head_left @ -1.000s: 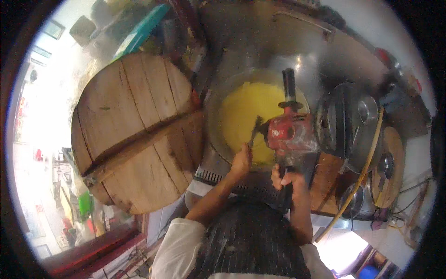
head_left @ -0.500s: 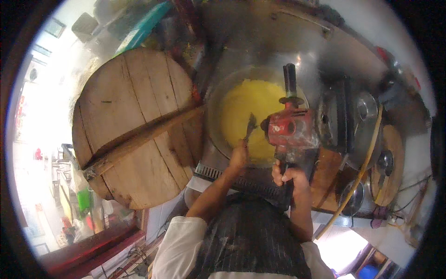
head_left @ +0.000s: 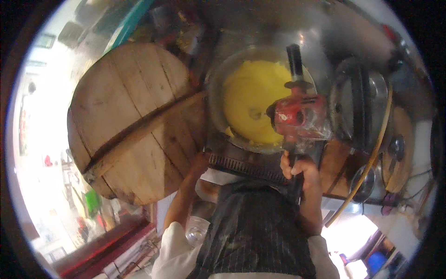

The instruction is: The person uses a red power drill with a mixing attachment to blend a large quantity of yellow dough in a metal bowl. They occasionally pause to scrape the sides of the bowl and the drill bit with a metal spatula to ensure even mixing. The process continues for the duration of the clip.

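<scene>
My right hand (head_left: 301,168) is wrapped around the rear handle of a red power drill (head_left: 297,115), which lies over the right side of a wide metal pot (head_left: 214,116). The drill's black side handle points away from me. Smooth yellow batter-like paste (head_left: 255,86) fills the pot, with a small ring mark near its middle. My left hand (head_left: 200,162) is low beside the right edge of a round wooden lid (head_left: 134,88), next to a slotted metal strip (head_left: 246,167). Its fingers are dark and blurred, and whether it holds anything is hidden.
A wooden bar crosses the big lid on the left. Right of the drill stand a metal lid with a black bar (head_left: 355,107) and a round wooden lid with a black knob (head_left: 403,149). A yellowish hose or stick (head_left: 369,174) slants past them. A glass bowl (head_left: 197,231) sits below my left forearm.
My left hand has drawn back from over the pot, leftward and toward me. The dark spatula-like tool it held over the paste no longer shows. My right hand keeps its grip on the drill.
</scene>
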### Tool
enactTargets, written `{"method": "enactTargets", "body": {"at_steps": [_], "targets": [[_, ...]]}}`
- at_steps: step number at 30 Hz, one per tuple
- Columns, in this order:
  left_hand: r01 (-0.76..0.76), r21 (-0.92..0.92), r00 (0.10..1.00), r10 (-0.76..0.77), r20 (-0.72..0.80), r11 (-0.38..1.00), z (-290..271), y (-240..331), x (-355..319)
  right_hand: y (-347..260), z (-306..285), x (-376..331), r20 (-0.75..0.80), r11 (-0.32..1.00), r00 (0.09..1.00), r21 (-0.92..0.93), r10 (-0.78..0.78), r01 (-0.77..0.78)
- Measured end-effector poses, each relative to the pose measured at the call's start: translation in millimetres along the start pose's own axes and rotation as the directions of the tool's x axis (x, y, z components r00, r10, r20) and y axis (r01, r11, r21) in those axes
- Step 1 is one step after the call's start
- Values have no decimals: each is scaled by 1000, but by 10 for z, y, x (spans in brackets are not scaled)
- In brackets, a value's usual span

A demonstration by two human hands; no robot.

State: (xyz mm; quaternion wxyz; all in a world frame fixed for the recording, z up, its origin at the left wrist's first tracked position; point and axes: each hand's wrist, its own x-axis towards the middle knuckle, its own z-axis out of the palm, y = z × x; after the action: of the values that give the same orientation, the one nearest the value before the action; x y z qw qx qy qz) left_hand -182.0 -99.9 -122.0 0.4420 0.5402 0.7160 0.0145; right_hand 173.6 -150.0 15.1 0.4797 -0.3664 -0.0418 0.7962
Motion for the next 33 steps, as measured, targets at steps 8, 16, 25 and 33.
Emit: {"method": "enactTargets", "body": {"at_steps": [8, 16, 25, 33], "targets": [[-402, 422, 817, 526, -237, 813, -378, 488, 427, 1, -28, -20, 24, 999, 999, 37, 24, -24], [-618, 599, 786, 420, 454, 509, -17, 720, 907, -29, -39, 25, -38, 999, 999, 10, 31, -30], [-881, 7, 454, 841, 293, 473, 916, -59, 1315, -96, -95, 37, -4, 997, 999, 56, 51, -51], [3, -827, 614, 652, 445, 562, 2050, 811, 585, -117, -110, 127, 3, 994, 997, 81, 77, -77]]}}
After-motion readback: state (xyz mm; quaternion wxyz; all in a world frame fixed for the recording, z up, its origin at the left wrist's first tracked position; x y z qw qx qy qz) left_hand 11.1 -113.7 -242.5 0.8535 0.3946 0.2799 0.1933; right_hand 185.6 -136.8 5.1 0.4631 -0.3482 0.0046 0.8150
